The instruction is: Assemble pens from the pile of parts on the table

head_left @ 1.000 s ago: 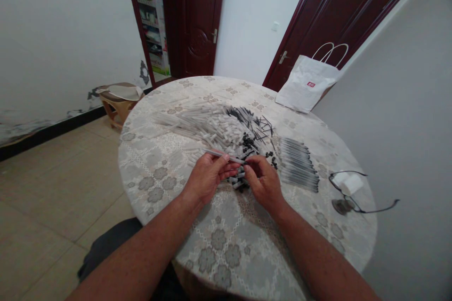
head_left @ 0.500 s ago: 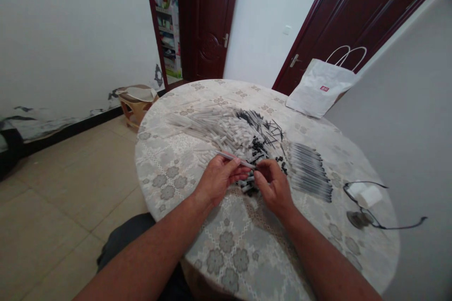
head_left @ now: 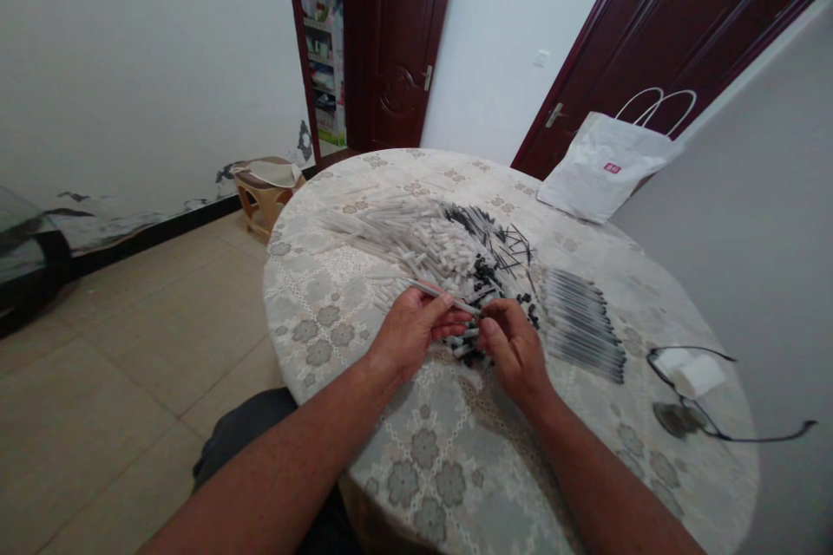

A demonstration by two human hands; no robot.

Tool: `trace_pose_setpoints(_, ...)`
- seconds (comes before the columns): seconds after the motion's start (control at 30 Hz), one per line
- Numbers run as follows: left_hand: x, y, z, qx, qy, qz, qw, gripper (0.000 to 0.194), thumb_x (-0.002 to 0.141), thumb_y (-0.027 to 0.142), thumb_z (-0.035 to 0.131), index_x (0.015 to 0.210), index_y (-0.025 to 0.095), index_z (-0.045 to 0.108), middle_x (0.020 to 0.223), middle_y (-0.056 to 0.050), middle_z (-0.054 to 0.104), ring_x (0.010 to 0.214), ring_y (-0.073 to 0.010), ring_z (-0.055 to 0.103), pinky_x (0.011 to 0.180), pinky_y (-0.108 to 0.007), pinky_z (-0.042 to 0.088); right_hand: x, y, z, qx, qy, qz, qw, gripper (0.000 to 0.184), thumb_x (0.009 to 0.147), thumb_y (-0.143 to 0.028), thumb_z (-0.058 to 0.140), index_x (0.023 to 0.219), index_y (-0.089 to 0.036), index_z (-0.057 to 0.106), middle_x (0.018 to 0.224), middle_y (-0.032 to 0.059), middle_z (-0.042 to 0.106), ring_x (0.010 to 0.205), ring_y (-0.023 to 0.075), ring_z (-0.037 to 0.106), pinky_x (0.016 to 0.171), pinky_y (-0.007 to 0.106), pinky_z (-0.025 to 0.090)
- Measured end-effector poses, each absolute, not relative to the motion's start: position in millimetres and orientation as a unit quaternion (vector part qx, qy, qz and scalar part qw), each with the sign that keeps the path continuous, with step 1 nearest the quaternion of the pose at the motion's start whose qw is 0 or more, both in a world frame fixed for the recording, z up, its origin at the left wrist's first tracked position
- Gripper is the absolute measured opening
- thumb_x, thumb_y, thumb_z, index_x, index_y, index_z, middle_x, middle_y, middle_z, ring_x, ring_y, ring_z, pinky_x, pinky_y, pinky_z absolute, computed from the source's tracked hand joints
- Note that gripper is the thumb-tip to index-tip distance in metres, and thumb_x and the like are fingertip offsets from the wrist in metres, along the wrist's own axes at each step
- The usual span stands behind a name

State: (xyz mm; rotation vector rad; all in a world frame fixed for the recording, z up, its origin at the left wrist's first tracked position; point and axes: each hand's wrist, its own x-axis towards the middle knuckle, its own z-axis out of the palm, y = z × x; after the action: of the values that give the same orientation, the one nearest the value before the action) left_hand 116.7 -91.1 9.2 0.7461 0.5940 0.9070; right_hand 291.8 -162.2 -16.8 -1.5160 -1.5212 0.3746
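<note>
My left hand [head_left: 416,325] holds a slim whitish pen [head_left: 449,298] between thumb and fingers, its tip pointing to the upper left. At the pen's right end, the thumb and fingers of my right hand [head_left: 514,342] are pinched together; any small part between them is hidden. Beneath and beyond my hands lie loose white pen pieces [head_left: 449,247], black end pieces [head_left: 485,269] and thin dark refills [head_left: 514,247]. To the right of my right hand, a row of pens with dark ends [head_left: 582,325] lies side by side.
A round table [head_left: 429,451] with a patterned cloth carries everything. On its right are eyeglasses [head_left: 758,438], a white roll-like item [head_left: 698,375] and a dark round object [head_left: 677,419]. A white paper bag [head_left: 602,165] stands at the back right. A wooden stool [head_left: 264,195] is on the floor.
The whole view has shifted slightly, so things appear farther right. My right fingertips have closed in on the pen's end; my left hand keeps its hold.
</note>
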Motion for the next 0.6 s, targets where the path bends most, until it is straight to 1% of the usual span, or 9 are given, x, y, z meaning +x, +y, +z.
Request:
trace_pose_setpoints(0.07,116.3,-91.0,9.1,0.345,0.274,0.421,0.793,0.025,0.086,0.032,0.078,0.091,0.017,0.059,0.089,-0.010,0.078,0.082,-0.0199,0.077,0.080,-0.034,0.063,292.2,-162.6,-16.5,-0.615,-0.629,0.126,0.459,0.021,0.099,-0.039,0.057,0.112,-0.022,0.056,0.087,0.0013,0.066,0.073,0.0175,0.062,0.070,0.030,0.047)
trace_pose_setpoints(0.17,117.2,-90.6,7.1,0.351,0.274,0.416,0.793,0.026,0.085,0.032,0.079,0.092,0.016,0.059,0.089,-0.010,0.077,0.082,-0.0202,0.077,0.079,-0.034,0.063,290.3,-162.5,-13.0,-0.626,-0.641,0.102,0.432,0.016,0.102,-0.037,0.052,0.104,-0.022,0.057,0.080,0.0000,0.063,0.068,0.0168,0.059,0.068,0.030,0.044)
trace_pose_setpoints(0.2,117.7,-90.5,6.2,0.354,0.274,0.414,0.793,0.026,0.085,0.032,0.079,0.093,0.016,0.059,0.090,-0.011,0.077,0.082,-0.0206,0.077,0.079,-0.035,0.063,289.1,-162.2,-11.6,-0.631,-0.642,0.100,0.423,0.018,0.103,-0.037,0.049,0.099,-0.022,0.058,0.077,-0.0004,0.061,0.068,0.0167,0.057,0.068,0.030,0.043)
trace_pose_setpoints(0.3,119.0,-90.1,4.7,0.358,0.275,0.409,0.793,0.028,0.085,0.033,0.079,0.094,0.017,0.059,0.092,-0.012,0.078,0.082,-0.0212,0.077,0.079,-0.036,0.063,286.3,-161.0,-9.4,-0.641,-0.641,0.114,0.407,0.035,0.107,-0.039,0.039,0.080,-0.023,0.054,0.070,-0.0008,0.057,0.065,0.0160,0.055,0.066,0.030,0.040)
trace_pose_setpoints(0.37,119.2,-89.9,5.3,0.356,0.274,0.408,0.795,0.027,0.084,0.032,0.079,0.093,0.017,0.059,0.092,-0.012,0.078,0.082,-0.0212,0.077,0.079,-0.036,0.063,286.1,-160.6,-9.7,-0.642,-0.631,0.139,0.413,0.042,0.108,-0.041,0.035,0.074,-0.023,0.051,0.067,-0.0011,0.056,0.061,0.0152,0.054,0.064,0.030,0.039)
trace_pose_setpoints(0.4,119.0,-89.8,6.0,0.354,0.274,0.409,0.795,0.027,0.084,0.032,0.080,0.093,0.017,0.059,0.092,-0.011,0.078,0.082,-0.0211,0.077,0.079,-0.035,0.063,286.5,-160.6,-10.1,-0.641,-0.625,0.151,0.419,0.042,0.108,-0.042,0.035,0.074,-0.023,0.051,0.066,-0.0013,0.056,0.060,0.0151,0.054,0.063,0.029,0.039)
trace_pose_setpoints(0.47,118.3,-89.8,7.6,0.353,0.275,0.414,0.793,0.027,0.084,0.034,0.080,0.092,0.016,0.060,0.090,-0.011,0.078,0.082,-0.0210,0.077,0.078,-0.034,0.062,288.0,-161.3,-10.6,-0.632,-0.621,0.158,0.436,0.035,0.107,-0.042,0.038,0.083,-0.023,0.055,0.068,-0.0017,0.057,0.061,0.0157,0.055,0.062,0.029,0.041)
trace_pose_setpoints(0.53,117.4,-89.8,8.6,0.350,0.278,0.419,0.790,0.028,0.085,0.036,0.080,0.091,0.016,0.061,0.088,-0.011,0.078,0.081,-0.0207,0.077,0.079,-0.034,0.062,289.4,-162.1,-10.2,-0.622,-0.625,0.141,0.450,0.022,0.104,-0.042,0.046,0.098,-0.023,0.057,0.076,-0.0008,0.061,0.066,0.0168,0.059,0.064,0.029,0.043)
trace_pose_setpoints(0.6,116.7,-90.0,8.7,0.348,0.279,0.420,0.790,0.030,0.084,0.037,0.080,0.092,0.017,0.060,0.087,-0.011,0.078,0.081,-0.0204,0.077,0.081,-0.035,0.062,289.8,-162.7,-9.1,-0.618,-0.635,0.112,0.450,0.017,0.101,-0.039,0.053,0.105,-0.023,0.056,0.084,0.0008,0.063,0.071,0.0177,0.060,0.067,0.030,0.045)
